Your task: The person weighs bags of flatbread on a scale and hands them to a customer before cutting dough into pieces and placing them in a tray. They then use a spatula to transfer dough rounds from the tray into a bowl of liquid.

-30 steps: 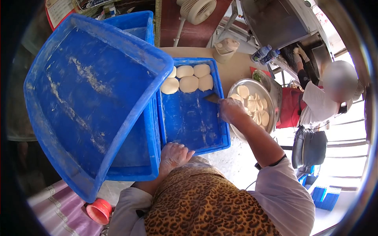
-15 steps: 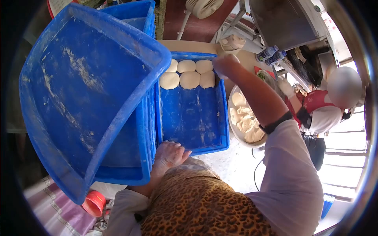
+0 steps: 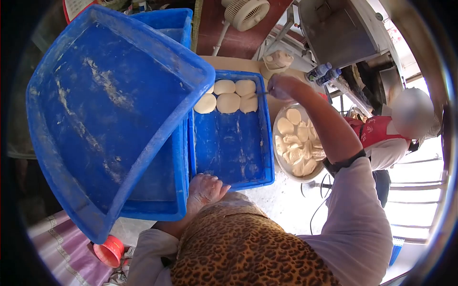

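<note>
Inside the shallow blue tray, several pale round dough pieces lie in two rows at the far end. My right hand is closed around a thin tool above the tray's right rim. The tool's tip meets the nearer right dough piece, which shows a crease there. At the tray's near left corner, my left hand has its fingers curled against the rim. A round basin to the right holds several more dough pieces.
Large blue trays are stacked on the left, the top one askew over the working tray's edge. Beyond are a fan, a cream container and bottles. A person in a red apron is at the right.
My right hand has come slightly nearer, and the thin tool now shows against the right dough piece. The left hand stays at the tray's rim. The view has shifted slightly.
</note>
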Demonstrator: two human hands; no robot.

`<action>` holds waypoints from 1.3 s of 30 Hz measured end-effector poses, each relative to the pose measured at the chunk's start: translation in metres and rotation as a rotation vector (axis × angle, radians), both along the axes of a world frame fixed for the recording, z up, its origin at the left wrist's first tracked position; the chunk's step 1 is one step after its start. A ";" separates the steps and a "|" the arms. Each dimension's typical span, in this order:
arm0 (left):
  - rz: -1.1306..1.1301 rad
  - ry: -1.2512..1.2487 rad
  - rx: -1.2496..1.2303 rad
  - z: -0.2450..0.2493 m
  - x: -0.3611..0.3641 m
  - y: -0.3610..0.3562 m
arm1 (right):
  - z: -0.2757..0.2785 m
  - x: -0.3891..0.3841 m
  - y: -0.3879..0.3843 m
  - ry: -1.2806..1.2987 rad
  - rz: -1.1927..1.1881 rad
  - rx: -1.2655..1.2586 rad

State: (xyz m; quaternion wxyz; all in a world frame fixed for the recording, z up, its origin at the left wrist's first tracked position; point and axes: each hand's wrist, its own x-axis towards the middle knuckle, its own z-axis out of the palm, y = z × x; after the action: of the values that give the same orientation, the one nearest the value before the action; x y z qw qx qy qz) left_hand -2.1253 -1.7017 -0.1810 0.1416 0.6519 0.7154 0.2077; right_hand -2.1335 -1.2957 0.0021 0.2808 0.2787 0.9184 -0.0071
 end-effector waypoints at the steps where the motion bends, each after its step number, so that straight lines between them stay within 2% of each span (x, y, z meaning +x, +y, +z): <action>1: 0.007 0.013 0.024 -0.002 0.001 -0.001 | -0.007 -0.003 0.009 0.031 -0.004 0.019; 4: 0.011 -0.017 0.011 0.006 0.000 0.000 | -0.038 -0.014 0.039 0.078 -0.004 0.065; 7: 0.041 0.082 0.164 -0.013 0.005 -0.007 | -0.053 -0.027 0.053 0.021 0.010 0.088; 10: 0.005 -0.017 -0.010 0.016 -0.002 0.003 | -0.057 -0.033 0.058 0.015 -0.029 0.019; 16: 0.026 -0.006 0.058 0.007 -0.001 0.001 | -0.067 -0.045 0.071 0.025 -0.147 -0.152; 20: 0.042 -0.005 0.012 0.004 0.002 0.000 | -0.084 -0.054 0.080 0.007 -0.199 -0.217; 25: 0.016 -0.048 -0.174 0.019 -0.002 0.004 | -0.110 -0.072 0.084 -0.157 -0.026 -0.081; 27: 0.037 -0.031 -0.028 -0.018 0.005 -0.007 | -0.080 -0.088 0.030 -0.298 0.061 0.034; 29: 0.039 -0.023 0.020 -0.021 0.006 -0.007 | -0.074 -0.095 0.005 -0.288 0.136 0.054; 30: 0.032 -0.023 -0.007 -0.001 0.002 -0.002 | -0.069 -0.093 -0.001 -0.282 0.172 0.065; 31: 0.024 -0.022 -0.036 0.013 -0.001 0.002 | -0.063 -0.088 -0.006 -0.214 0.101 0.055; 33: 0.019 -0.055 -0.163 0.027 -0.002 0.008 | -0.075 -0.086 0.017 -0.331 0.110 0.073; 36: 0.031 -0.057 -0.216 0.031 -0.004 0.010 | -0.089 -0.075 0.025 -0.275 0.260 0.189; 38: 0.033 -0.047 -0.197 0.029 -0.001 0.008 | -0.086 -0.064 0.018 -0.222 0.203 0.198; 39: 0.037 -0.041 -0.181 0.027 0.000 0.007 | -0.077 -0.063 0.015 -0.222 0.082 0.158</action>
State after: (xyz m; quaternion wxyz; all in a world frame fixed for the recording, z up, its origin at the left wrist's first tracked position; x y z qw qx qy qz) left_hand -2.1252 -1.6942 -0.1541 0.2105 0.6188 0.7401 0.1581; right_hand -2.1965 -1.2809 -0.0753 0.3578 0.2612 0.8901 0.1074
